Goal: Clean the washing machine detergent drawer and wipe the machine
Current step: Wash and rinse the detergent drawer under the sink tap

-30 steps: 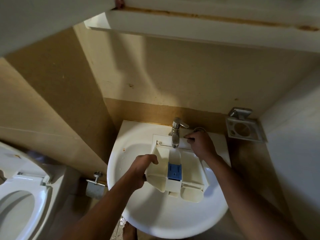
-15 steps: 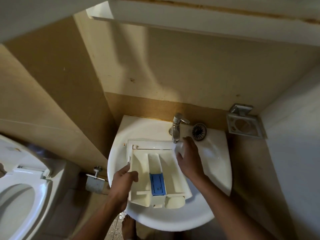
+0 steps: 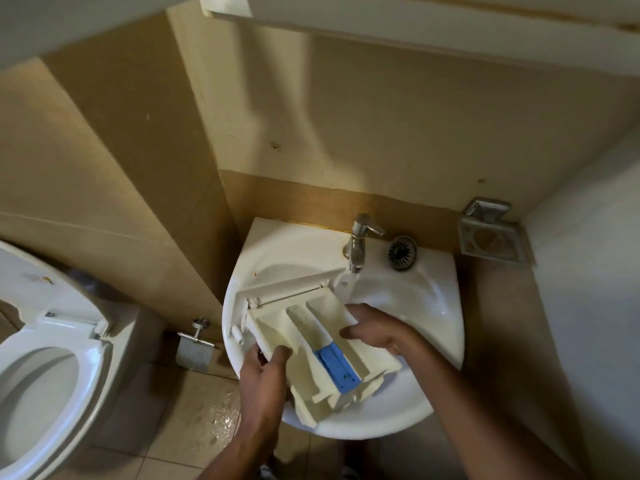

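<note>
Fingers [image 3: 358,309] curl round detergent drawer [image 3: 308,341]: left hand [image 3: 263,379], right hand [image 3: 381,336], over sink [image 3: 408,292]; blue insert [image 3: 337,367] inside.

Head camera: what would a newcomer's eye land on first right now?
The cream drawer, with its bright blue insert, lies tilted across the white sink. The left hand grips its near left edge and the right hand holds its right side. Water runs from the tap at the back of the sink onto the drawer's far corner. An open toilet sits at the left edge of the view.
</note>
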`<state>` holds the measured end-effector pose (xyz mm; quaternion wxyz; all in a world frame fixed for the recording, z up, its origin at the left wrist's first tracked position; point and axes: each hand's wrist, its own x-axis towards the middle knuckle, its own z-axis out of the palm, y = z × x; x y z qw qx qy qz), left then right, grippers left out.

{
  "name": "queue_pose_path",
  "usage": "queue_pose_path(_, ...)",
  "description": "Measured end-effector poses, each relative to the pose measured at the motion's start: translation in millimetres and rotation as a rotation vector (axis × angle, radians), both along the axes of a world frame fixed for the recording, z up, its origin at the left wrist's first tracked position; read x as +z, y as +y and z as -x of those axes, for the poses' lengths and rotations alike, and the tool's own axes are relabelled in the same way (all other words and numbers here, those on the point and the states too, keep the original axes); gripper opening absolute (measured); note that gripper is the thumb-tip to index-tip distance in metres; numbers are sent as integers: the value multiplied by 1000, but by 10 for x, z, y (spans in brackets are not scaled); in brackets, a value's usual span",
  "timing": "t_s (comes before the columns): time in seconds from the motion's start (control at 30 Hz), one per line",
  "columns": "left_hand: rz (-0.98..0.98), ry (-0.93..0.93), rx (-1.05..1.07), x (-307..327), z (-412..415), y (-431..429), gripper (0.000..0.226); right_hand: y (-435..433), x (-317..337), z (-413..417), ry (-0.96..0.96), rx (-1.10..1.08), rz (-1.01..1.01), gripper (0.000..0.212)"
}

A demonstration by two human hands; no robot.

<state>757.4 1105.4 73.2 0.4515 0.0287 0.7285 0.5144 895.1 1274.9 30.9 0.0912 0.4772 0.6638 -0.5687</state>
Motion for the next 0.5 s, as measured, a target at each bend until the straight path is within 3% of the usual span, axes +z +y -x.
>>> queue_pose_path(0.07,6,-174,25,-32,-18,2,13,138,40,14,-29,130,-60,42)
queue_pose_path(0.17,-58,-345,23,-95,-15,-31,22,293,102,83,3,159,-132,40)
queue_pose_path(0.37,-241,-176,58,-79,-85,83,34,327,-93,170,-108,52,-430,49)
queue_pose_path(0.5,-250,19,50,-48,-144,142,41,14,-174,56,-15,-140,-519,59)
